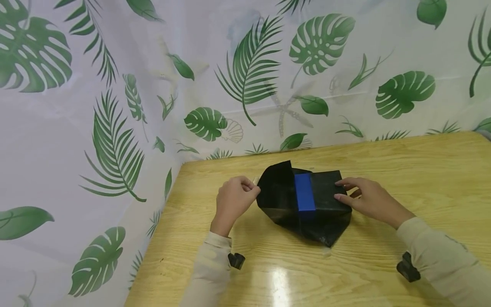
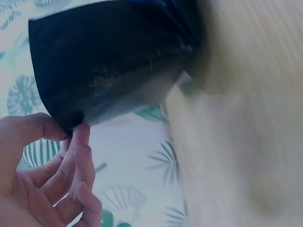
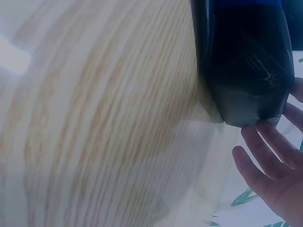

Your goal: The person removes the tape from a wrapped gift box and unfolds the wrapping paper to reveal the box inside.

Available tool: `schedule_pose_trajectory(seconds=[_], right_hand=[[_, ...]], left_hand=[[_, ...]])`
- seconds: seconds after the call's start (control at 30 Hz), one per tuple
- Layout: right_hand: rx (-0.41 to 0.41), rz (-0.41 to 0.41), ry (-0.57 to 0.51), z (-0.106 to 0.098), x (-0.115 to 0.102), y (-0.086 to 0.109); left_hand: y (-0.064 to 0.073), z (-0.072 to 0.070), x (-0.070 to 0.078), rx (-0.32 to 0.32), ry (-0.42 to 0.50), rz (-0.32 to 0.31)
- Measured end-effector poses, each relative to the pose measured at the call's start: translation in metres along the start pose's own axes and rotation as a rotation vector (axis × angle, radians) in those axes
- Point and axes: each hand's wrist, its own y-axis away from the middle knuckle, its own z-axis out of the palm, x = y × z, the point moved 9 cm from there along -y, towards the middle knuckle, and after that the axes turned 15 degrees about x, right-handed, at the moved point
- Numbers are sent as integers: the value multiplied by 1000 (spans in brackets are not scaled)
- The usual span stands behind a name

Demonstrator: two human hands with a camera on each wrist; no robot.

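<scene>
A blue box (image 1: 304,192) lies on the table, partly wrapped in a black sheet (image 1: 274,209) that looks like paper or plastic. A blue band of the box shows between the folded right part and the raised left flap. My left hand (image 1: 235,200) pinches the outer edge of that flap between thumb and fingertips; the left wrist view shows the flap (image 2: 109,61) held out from the box. On the box's right end, my right hand (image 1: 368,198) rests its fingertips against the black covering (image 3: 251,61), fingers fairly straight. The box's underside is hidden.
The wood-grain table (image 1: 276,273) runs to a leaf-printed white cloth (image 1: 268,85) behind and at the left. A loose corner of the black sheet hangs toward the table's front. Black straps with small mounts sit on both wrists.
</scene>
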Motion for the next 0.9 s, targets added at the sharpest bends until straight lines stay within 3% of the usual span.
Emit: schedule_pose_trajectory(seconds=[0.33, 0.6, 0.73, 0.83, 0.9], right_hand=[[2, 13, -5, 0, 3, 0], [8, 12, -10, 0, 4, 0], [7, 15, -10, 0, 5, 1], [9, 13, -12, -1, 4, 1], [8, 14, -16, -1, 4, 1]], left_hand=[[13, 3, -60, -84, -17, -223], [20, 14, -90, -168, 2, -347], [21, 15, -94, -171, -116, -312], [18, 11, -87, -135, -261, -206], [13, 8, -73, -109, -339, -87]])
